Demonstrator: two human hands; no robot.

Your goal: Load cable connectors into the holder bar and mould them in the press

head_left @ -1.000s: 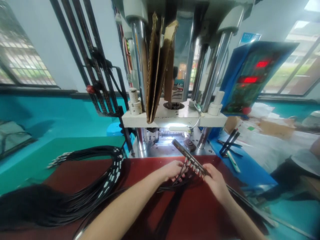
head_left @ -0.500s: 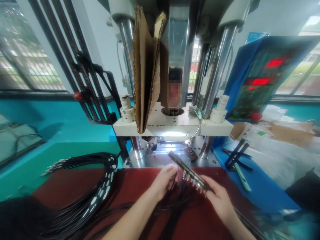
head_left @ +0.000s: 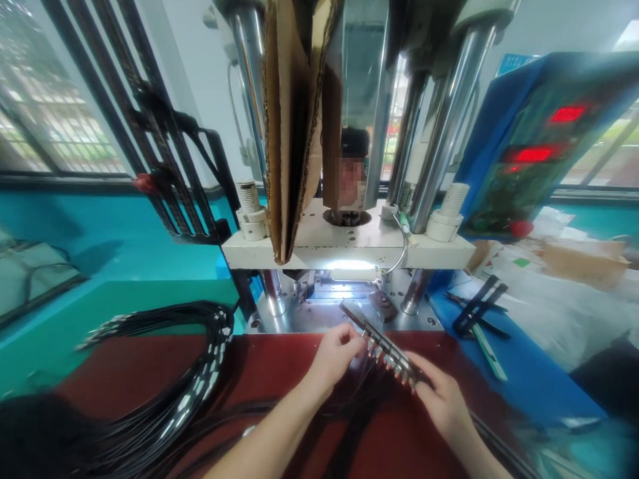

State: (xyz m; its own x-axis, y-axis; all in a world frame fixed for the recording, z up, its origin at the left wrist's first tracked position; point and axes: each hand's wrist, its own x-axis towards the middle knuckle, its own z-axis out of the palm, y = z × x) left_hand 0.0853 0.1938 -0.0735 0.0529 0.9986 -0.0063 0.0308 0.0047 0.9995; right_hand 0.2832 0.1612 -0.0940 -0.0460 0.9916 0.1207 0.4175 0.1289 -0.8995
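Note:
A long, narrow metal bar (head_left: 372, 336) slants over the work surface, its far end up and to the left. Small metal connectors (head_left: 394, 364) line its lower side in a row, and black cables (head_left: 357, 422) trail beneath them. My right hand (head_left: 442, 392) grips the bar's near end, thumb on top. At the bar's left edge, close to the first connectors, the fingers of my left hand (head_left: 342, 352) are pinched together. What lies between those fingertips is hidden.
Ahead stands a press with a lit lower bed (head_left: 344, 291) and a white plate (head_left: 349, 254). Folded cardboard (head_left: 284, 146) leans on it. Bundled black cables (head_left: 210, 346) lie on the left of the red-brown surface (head_left: 264, 372). On the right blue surface are a cutter knife (head_left: 486, 349) and a control box (head_left: 529, 146).
My left hand has moved slightly right, up against the bar's connector side. The right hand still holds the bar, which has shifted a little right. The view has shifted slightly.

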